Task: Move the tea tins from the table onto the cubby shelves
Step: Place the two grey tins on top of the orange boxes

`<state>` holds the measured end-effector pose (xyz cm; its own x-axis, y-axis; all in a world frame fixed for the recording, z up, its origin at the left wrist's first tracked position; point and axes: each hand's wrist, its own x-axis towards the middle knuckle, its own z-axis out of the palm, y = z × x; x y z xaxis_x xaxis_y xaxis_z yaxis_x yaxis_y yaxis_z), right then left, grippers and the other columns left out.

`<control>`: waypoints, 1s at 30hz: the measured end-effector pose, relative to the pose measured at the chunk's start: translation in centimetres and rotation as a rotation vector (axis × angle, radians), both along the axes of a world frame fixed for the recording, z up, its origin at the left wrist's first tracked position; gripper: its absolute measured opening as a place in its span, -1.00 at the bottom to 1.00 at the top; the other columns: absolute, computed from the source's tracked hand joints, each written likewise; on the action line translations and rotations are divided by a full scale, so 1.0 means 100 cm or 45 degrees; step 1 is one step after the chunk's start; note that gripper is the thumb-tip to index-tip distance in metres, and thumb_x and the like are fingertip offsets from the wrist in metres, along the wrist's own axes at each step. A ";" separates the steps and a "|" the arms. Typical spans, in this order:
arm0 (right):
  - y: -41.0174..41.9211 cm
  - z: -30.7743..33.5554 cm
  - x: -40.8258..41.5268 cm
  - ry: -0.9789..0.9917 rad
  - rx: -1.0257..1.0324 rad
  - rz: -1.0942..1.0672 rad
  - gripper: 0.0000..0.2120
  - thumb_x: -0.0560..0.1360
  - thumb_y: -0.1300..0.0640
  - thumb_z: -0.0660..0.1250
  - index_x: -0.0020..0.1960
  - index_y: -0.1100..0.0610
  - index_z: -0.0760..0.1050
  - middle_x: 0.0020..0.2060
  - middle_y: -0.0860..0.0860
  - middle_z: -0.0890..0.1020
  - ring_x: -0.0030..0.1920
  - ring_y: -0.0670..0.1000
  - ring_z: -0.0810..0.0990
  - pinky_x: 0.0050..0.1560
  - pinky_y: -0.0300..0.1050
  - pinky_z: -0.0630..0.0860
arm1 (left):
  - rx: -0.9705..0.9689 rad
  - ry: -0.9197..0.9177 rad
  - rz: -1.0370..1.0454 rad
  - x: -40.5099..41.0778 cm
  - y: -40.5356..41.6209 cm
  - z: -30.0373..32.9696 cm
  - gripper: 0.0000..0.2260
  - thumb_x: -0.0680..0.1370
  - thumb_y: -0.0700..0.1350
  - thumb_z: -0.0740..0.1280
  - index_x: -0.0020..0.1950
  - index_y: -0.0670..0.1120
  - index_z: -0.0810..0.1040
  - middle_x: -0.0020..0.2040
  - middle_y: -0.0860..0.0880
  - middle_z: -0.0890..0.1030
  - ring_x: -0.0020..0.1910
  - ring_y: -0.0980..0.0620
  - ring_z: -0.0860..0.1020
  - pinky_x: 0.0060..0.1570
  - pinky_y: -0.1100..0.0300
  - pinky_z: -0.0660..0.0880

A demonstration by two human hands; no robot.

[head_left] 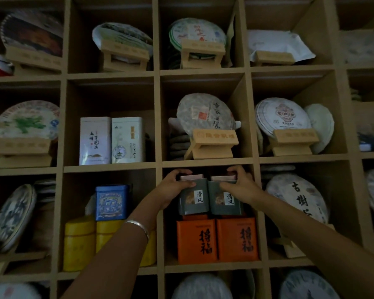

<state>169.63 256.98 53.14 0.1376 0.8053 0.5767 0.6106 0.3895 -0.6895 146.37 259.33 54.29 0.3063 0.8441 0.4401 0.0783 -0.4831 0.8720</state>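
Two grey tins, the left one (194,197) and the right one (225,198), stand upright side by side, touching, each with a white label of dark characters on its front. They sit on top of two orange tins (217,240) in the centre cubby of the third row of the shelf (158,162). The left hand (173,186) is curled round the upper left corner of the left grey tin, fingers over the pale lid, thumb across the front; a silver bangle (138,228) circles that wrist. The right hand (239,183) grips the upper right corner of the right grey tin the same way, fingers hooked over the lid, thumb lying on the front face. Both forearms reach up from the lower edge of the view. The orange tins stand upright on the cubby floor, touching, with large black characters on their fronts. In the cubby just left, a blue tin (112,201) rests on yellow round tins (80,242), partly hidden by the left arm. Above that, two tall white tins (111,140) stand together. Directly above the grey tins, a paper-wrapped tea cake (205,114) leans on a wooden stand (214,143). Most other cubbies hold similar wrapped cakes on stands, dim and partly blurred.
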 end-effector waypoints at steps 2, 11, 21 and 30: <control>0.002 -0.001 0.001 -0.020 0.009 -0.009 -0.47 0.30 -0.07 0.43 0.18 -0.16 0.25 0.06 0.01 0.30 -0.06 -0.04 0.43 -0.25 -0.21 0.39 | 0.001 0.019 -0.001 0.000 0.000 0.000 -0.64 0.45 -0.17 0.46 0.18 0.06 0.49 0.17 -0.12 0.53 0.09 -0.12 0.60 0.05 -0.07 0.60; 0.000 0.003 0.004 -0.162 0.014 -0.138 -0.45 0.38 -0.13 0.40 0.28 0.03 0.35 0.03 0.00 0.45 -0.17 -0.13 0.48 -0.35 -0.26 0.36 | 0.025 0.177 0.012 0.004 0.002 -0.008 -0.70 0.47 -0.07 0.43 0.14 0.18 0.48 0.15 -0.06 0.50 0.07 -0.07 0.57 -0.11 0.09 0.60; -0.011 0.010 0.007 -0.807 0.120 -0.311 -0.50 0.41 -0.20 0.28 0.26 0.02 0.47 0.16 0.14 0.47 0.18 0.12 0.38 0.06 -0.08 0.38 | 0.355 0.587 0.376 0.009 0.011 0.007 -0.69 0.49 -0.03 0.41 0.22 0.14 0.52 0.32 -0.15 0.39 0.31 -0.18 0.39 0.30 -0.14 0.40; -0.026 0.015 0.012 -0.930 0.153 -0.189 -0.46 0.42 -0.11 0.35 0.35 0.04 0.38 0.10 0.09 0.49 0.10 0.07 0.49 0.01 -0.05 0.49 | 0.684 0.854 0.426 0.011 -0.003 0.015 -0.62 0.53 -0.15 0.38 0.35 -0.10 0.49 0.29 -0.10 0.53 0.26 -0.03 0.47 0.10 0.23 0.40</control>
<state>170.84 254.38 54.68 -0.2112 0.7338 0.6457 0.9481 0.3144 -0.0472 147.52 259.00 55.79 0.4159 0.6682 0.6169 0.6948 -0.6711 0.2585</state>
